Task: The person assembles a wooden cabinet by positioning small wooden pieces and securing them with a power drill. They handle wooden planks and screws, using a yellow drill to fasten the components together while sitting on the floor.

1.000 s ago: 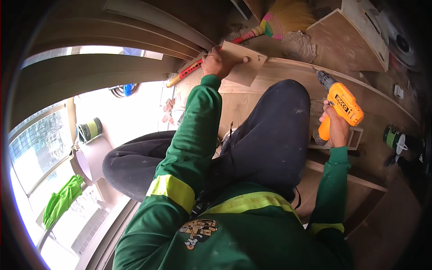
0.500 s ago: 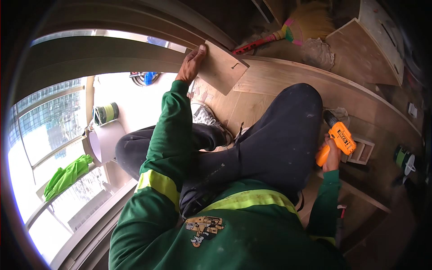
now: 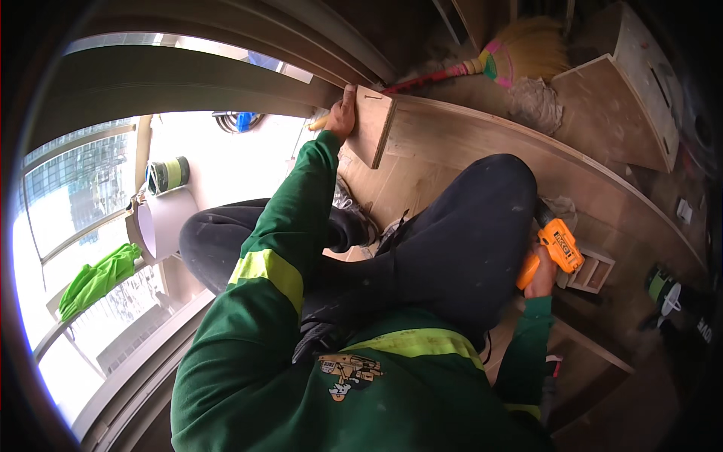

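Out ahead, my left hand (image 3: 343,117) grips the left edge of a small plywood board (image 3: 369,128), its thumb near the top corner. The board stands tilted by the end of a long wooden panel (image 3: 482,139), and a short dark mark or bent nail shows near its upper edge. At my right side, my right hand (image 3: 542,275) is wrapped around the handle of an orange cordless drill (image 3: 559,245). The drill's black chuck points up and away, beside my right knee. Its tip is partly hidden behind the knee.
A broom (image 3: 527,53) with a red handle lies beyond the panel, near a crumpled bag (image 3: 536,104) and a wooden box (image 3: 625,113). A small wooden frame (image 3: 589,271) sits by the drill. At left are window railings with a green cloth (image 3: 98,280) and a green roll (image 3: 167,175).
My left hand has turned the board more upright and shifted it slightly right. The drill, still in my right hand, appears a little lower and further left, as the whole view has shifted.
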The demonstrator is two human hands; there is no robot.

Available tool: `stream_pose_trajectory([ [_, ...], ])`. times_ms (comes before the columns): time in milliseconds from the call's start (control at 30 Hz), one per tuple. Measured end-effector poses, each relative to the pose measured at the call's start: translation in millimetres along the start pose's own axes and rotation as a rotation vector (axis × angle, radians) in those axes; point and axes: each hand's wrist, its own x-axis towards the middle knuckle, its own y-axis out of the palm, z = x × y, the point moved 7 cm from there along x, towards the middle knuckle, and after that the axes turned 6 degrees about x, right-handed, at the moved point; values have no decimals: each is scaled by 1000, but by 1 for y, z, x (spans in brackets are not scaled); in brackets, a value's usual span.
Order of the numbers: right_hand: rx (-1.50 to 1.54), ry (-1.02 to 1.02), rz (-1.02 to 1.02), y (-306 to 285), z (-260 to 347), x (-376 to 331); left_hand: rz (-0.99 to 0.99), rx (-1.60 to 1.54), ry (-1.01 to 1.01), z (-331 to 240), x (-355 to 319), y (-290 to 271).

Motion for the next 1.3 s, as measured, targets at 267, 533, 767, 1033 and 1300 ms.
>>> stream_pose_trajectory([
  [267,44,99,-5,13,-2,0,646,-35,-76,147,-2,69],
  [533,67,105,107,-15,-20,30,621,-1322,-583,112,-24,146],
  [767,1,176,143,-8,-24,33,-11,-751,-584,100,-47,103],
  [1033,-29,133,115,10,-15,19,-89,-1211,-447,90,-61,62],
  [1300,40,126,153,4,-18,28,-316,-985,-214,86,-72,-17],
])
